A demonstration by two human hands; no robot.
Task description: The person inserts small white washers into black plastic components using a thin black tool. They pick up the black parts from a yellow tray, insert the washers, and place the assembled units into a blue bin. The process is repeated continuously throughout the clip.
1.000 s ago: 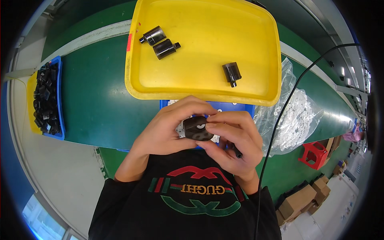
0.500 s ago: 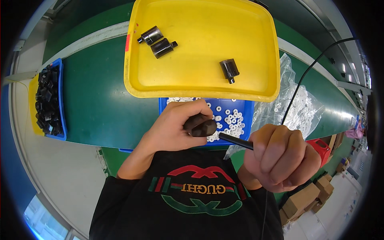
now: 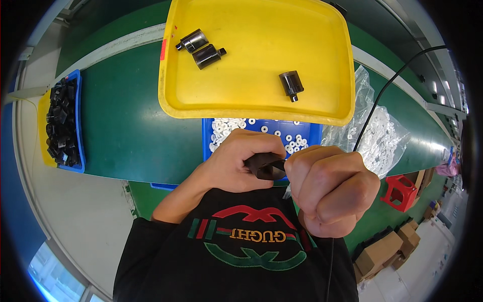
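Observation:
My left hand (image 3: 234, 162) is wrapped round a dark, hollow cylindrical part (image 3: 265, 172), its open end toward my right hand. My right hand (image 3: 332, 189) is closed in a fist round a slim black rod-shaped tool (image 3: 280, 164). Only the tool's tip area shows; its end is at the part's opening, and how deep it reaches is hidden. Below both hands is a blue tray (image 3: 205, 132) of small white ring-shaped washers (image 3: 229, 128). Beyond it, a yellow tray (image 3: 241, 108) overlaps its far side, bearing several black cylinders with narrow stems (image 3: 291, 84).
On the green table (image 3: 136, 121), a blue bin (image 3: 80, 126) of black parts (image 3: 63, 121) stands far left. A clear plastic bag (image 3: 382, 143) of white pieces lies right. A black cable (image 3: 375, 100) hangs behind my right hand. A red stool (image 3: 401, 193) and cardboard boxes (image 3: 381, 252) stand beyond.
My right hand has moved left, bringing the black tool's tip to the opening of the dark part. My left hand has shifted slightly right with the part still in it.

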